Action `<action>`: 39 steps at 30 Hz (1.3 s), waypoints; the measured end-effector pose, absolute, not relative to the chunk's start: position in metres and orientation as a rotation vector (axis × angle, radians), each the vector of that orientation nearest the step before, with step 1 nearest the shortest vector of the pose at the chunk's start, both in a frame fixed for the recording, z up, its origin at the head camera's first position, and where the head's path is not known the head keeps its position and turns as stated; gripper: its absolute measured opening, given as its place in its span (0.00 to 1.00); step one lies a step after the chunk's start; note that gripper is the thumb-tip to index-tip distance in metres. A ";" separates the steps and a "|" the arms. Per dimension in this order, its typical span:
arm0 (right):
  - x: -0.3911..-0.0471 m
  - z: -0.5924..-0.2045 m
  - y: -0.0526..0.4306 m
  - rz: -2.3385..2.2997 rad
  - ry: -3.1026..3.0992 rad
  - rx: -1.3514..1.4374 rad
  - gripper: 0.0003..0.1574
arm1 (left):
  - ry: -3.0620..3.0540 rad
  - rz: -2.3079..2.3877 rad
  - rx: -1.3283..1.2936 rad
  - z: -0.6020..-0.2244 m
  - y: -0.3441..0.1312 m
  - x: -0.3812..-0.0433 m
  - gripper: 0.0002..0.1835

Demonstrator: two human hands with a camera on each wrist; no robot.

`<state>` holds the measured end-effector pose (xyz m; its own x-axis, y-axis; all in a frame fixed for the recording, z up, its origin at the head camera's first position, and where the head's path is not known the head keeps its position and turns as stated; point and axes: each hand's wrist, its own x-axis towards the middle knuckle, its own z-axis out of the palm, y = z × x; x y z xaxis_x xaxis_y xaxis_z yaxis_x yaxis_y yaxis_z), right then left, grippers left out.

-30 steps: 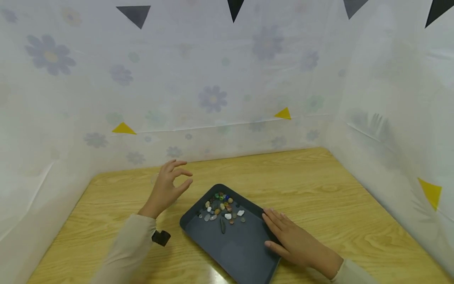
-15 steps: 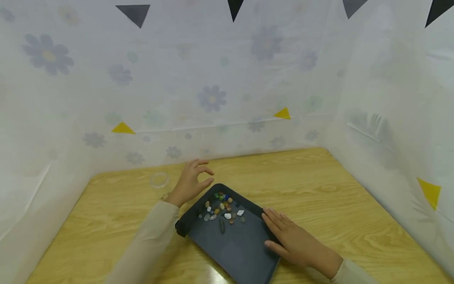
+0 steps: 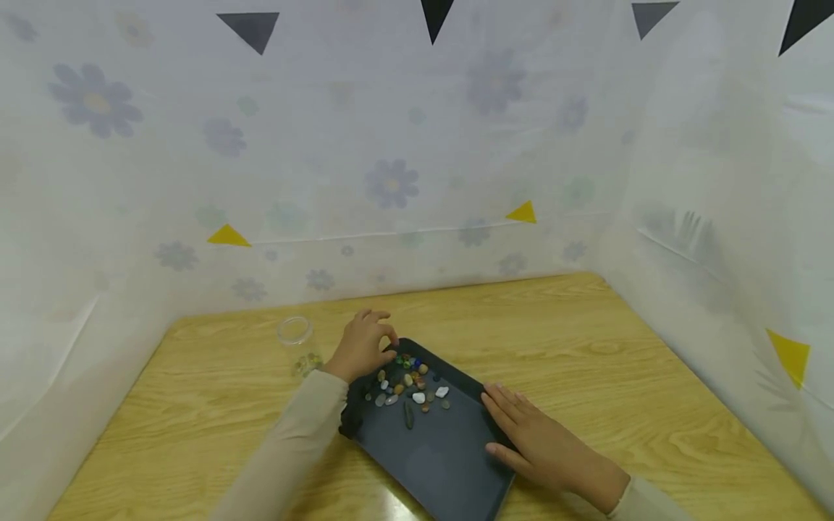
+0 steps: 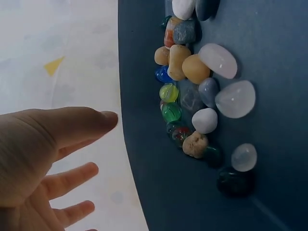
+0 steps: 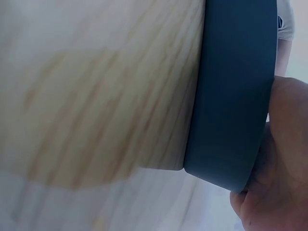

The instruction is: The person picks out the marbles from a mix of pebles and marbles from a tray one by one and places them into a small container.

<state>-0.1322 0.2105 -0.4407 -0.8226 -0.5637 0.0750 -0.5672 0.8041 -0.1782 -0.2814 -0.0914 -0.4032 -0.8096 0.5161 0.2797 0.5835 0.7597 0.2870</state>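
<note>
A dark grey tray [image 3: 443, 463] lies askew on the table, with pebbles and glass marbles gathered toward its far end. White stones [image 3: 419, 397], a long dark stone [image 3: 408, 414] and a green marble [image 4: 171, 112] are among them. My left hand [image 3: 365, 347] hovers at the tray's far left corner, thumb and index finger curved toward each other. In the left wrist view its thumb [image 4: 91, 122] stands beside the rim, near the marbles, and nothing is held. My right hand [image 3: 547, 445] rests on the tray's right rim with straight fingers. From the right wrist, the tray's outer wall [image 5: 233, 96] shows beside that hand.
A clear jar [image 3: 295, 331] stands left of the tray, behind the left forearm, with small pebbles or marbles [image 3: 308, 364] at its bottom. White flowered sheeting [image 3: 391, 130] surrounds the wooden table [image 3: 554, 325] at the back and sides.
My left hand has moved right, from in front of the jar to the tray's far left corner, and its fingertips have come lower. The jar has come into sight. My right hand stays put.
</note>
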 end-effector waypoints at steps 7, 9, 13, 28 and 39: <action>-0.132 -0.441 0.211 0.301 -2.959 0.925 0.46 | -2.927 -0.490 -0.827 -0.404 -0.091 -0.280 0.04; -0.132 -0.441 0.210 0.298 -2.962 0.924 0.46 | -2.978 -0.476 -0.811 -0.405 -0.092 -0.280 0.04; -0.132 -0.441 0.211 0.301 -2.961 0.924 0.45 | -3.038 -0.447 -0.792 -0.406 -0.092 -0.281 0.04; -0.132 -0.439 0.210 0.317 -2.959 0.922 0.45 | -3.037 -0.277 -0.869 -0.407 -0.086 -0.285 0.08; -0.132 -0.442 0.211 0.304 -2.930 0.935 0.45 | -3.055 -0.210 -0.844 -0.407 -0.081 -0.281 0.12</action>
